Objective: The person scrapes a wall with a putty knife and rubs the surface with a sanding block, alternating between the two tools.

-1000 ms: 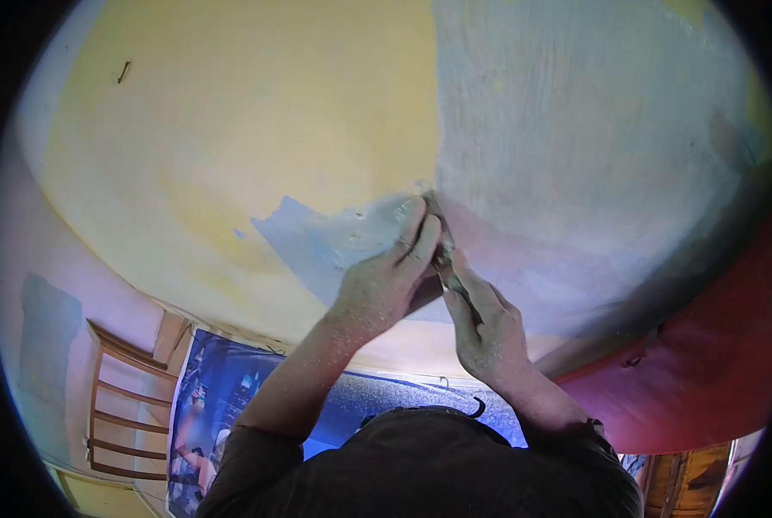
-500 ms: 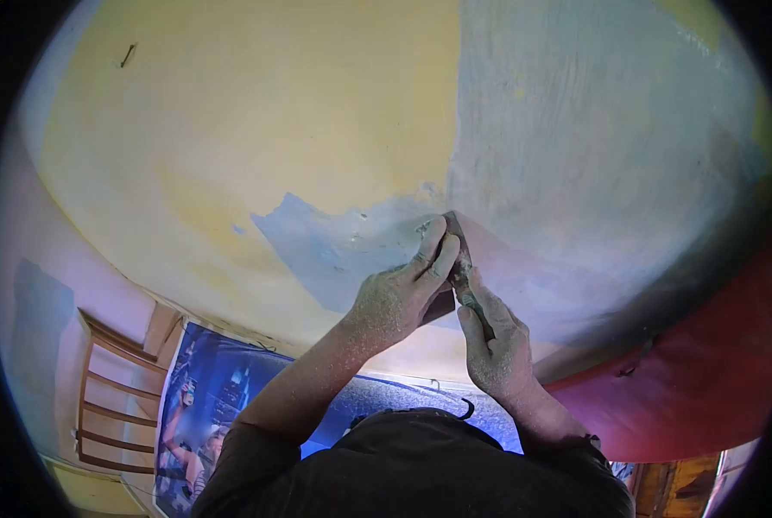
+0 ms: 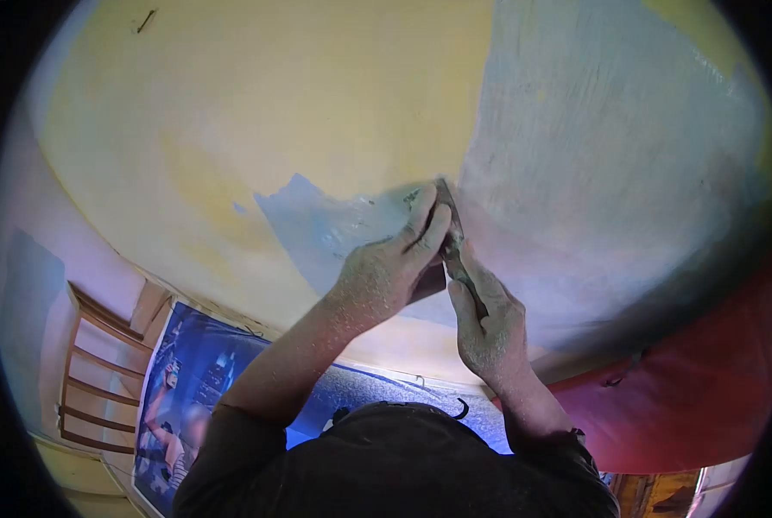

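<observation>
Both my hands are on a dark, flat-bladed scraper (image 3: 452, 226), seen nearly edge-on against the wall. My left hand (image 3: 384, 269) is closed at the blade, two fingers pressed along its upper part. Lower down, my right hand (image 3: 493, 326) wraps round the scraper's narrow end, thumb laid along it. Pale dust coats both hands and forearms. Under and beside the blade lies a grey-blue patch (image 3: 304, 226) with small rough white marks, next to yellow paint (image 3: 317, 95). My hands hide part of the tool.
A large grey-blue coated area (image 3: 576, 112) covers the wall's right side. A bent nail (image 3: 146, 22) sticks out at upper left. Below are a wooden ladder-like frame (image 3: 101, 380), a blue poster (image 3: 205, 354) and red cloth (image 3: 688, 380) at the right.
Both hands and the scraper have shifted a little left across the wall, towards the grey-blue patch. The camera view has tilted slightly. My grip looks the same.
</observation>
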Motion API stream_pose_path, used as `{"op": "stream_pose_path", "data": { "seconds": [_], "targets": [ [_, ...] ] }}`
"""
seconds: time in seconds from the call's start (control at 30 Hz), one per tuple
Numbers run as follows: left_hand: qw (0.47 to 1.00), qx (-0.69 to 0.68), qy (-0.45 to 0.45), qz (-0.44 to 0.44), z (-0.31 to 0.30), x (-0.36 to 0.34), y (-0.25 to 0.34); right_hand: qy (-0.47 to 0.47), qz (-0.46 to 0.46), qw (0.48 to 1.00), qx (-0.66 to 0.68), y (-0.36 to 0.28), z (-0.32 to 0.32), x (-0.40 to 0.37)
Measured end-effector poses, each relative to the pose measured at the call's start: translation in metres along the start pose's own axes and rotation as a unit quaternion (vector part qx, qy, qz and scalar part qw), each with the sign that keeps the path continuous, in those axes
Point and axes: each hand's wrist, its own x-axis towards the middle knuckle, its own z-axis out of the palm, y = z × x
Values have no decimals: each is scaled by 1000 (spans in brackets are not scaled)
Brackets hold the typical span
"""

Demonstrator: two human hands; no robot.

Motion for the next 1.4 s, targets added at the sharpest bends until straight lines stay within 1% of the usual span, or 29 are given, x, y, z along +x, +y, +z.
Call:
{"op": "stream_pose_path", "data": {
  "seconds": [0.03,0.07,0.13,0.17,0.2,0.27,0.3,0.4,0.43,0.53,0.67,0.7,0.8,0.83,0.93,1.03,1.1,1.13,1.2,1.23,1.33,1.37,1.4],
  "targets": [
    [1000,23,-11,-5,-6,2,0,-1,-1,1000,-4,-4,0,3],
    [1000,16,-13,-3,-5,4,-1,-3,-3,1000,-8,-4,0,8],
    [1000,2,-19,7,-2,-1,3,0,7,1000,19,8,-2,-13],
    [1000,1,-10,26,28,-12,-3,5,7,999,31,18,-2,-16],
    [1000,5,-1,19,29,-10,-4,-2,8,1000,15,18,-2,-13],
    [1000,5,10,4,27,-8,-1,-14,20,1000,-16,11,-5,-6],
    [1000,-16,-1,-3,12,-3,-2,-29,17,999,11,2,-6,4],
    [1000,11,-11,-8,1,0,-18,-7,-30,1000,2,4,3,11],
    [1000,14,-15,-3,-5,1,-11,-16,-10,1000,1,1,2,8],
    [1000,15,-6,5,9,-6,-6,-27,20,999,-16,7,-1,-2],
    [999,31,6,-9,1,0,-15,-15,-9,999,-28,2,12,13],
    [999,38,-11,-18,0,-1,-18,-10,-23,999,-36,-2,13,11],
    [999,16,-28,-35,0,0,-10,-6,-22,999,-36,8,12,11],
    [998,15,-42,-32,1,1,-7,-34,14,996,-76,5,4,6],
    [998,27,-42,-28,16,-2,-13,-13,-8,997,-71,23,12,4],
    [998,42,-15,-41,8,5,-24,2,-78,996,-36,21,19,29],
    [998,46,-6,-47,5,4,-24,-3,-65,997,-41,20,19,27],
    [998,44,-17,-43,6,4,-23,-4,-61,997,-43,19,19,27],
    [998,37,-38,-34,14,-2,-19,-19,-22,997,-65,25,13,8],
    [998,58,-31,-12,27,-7,-20,-27,-6,997,-77,30,11,5],
    [996,53,-50,-53,30,-9,-18,-15,-41,994,-100,34,14,9],
    [998,31,-12,-56,30,-8,-19,-14,-56,995,-86,32,15,16],
    [998,45,-1,-41,32,-8,-23,-13,-55,995,-86,32,17,15]
  ]
}}
